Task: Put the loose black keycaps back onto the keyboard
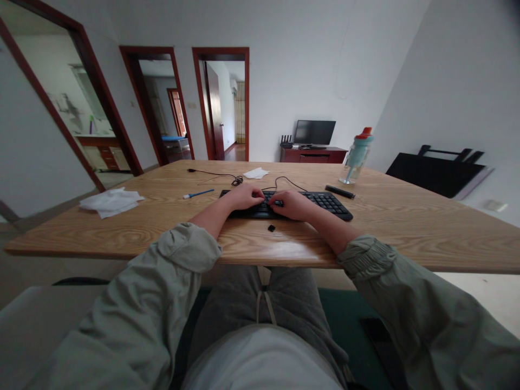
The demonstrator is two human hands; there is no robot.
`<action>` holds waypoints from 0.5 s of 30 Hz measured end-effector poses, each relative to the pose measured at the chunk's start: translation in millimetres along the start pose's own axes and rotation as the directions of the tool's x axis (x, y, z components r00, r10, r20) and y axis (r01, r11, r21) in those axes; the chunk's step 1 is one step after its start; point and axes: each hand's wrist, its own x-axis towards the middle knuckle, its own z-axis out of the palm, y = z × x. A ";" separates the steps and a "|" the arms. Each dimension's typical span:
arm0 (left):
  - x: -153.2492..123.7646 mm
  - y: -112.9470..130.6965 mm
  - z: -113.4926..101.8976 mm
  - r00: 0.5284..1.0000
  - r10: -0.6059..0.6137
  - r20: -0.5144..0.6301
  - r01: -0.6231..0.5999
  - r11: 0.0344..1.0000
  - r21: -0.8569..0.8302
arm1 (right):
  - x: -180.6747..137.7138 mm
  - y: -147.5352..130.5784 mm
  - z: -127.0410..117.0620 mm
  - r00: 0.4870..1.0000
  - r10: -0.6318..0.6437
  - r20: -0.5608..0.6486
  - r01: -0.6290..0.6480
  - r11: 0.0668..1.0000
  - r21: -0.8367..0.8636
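A black keyboard (331, 205) lies near the front of the wooden table, its cable running off the back. My left hand (246, 196) rests over its left half, fingers curled together with the thumb. Close beside it, my right hand (291, 206) lies over the middle, thumb and forefinger pinched at the keys. The fingertips of both hands nearly meet; anything between them is too small or hidden to make out. On the table just in front of the keyboard sits a small black square piece (271, 228), which looks like a keycap.
On the wooden table (162, 227) are crumpled white tissue (111, 202), another tissue (255, 173), a blue brush with white bristles (198, 194), and a coiled black cable (237, 180). A black stick-like object (340, 192) lies right of the keyboard's back; a water bottle (355, 157) stands behind it.
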 end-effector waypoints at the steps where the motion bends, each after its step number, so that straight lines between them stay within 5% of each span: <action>1: 0.0 -0.1 0.1 1.000 0.000 0.001 0.000 1.000 -0.003 | -0.3 -0.2 -0.2 1.000 0.014 -0.002 -0.014 1.000 -0.007; 15: -0.1 -0.5 0.1 1.000 -0.005 0.012 0.005 1.000 0.000 | -0.4 -0.6 0.4 1.000 0.020 -0.004 -0.020 0.999 0.026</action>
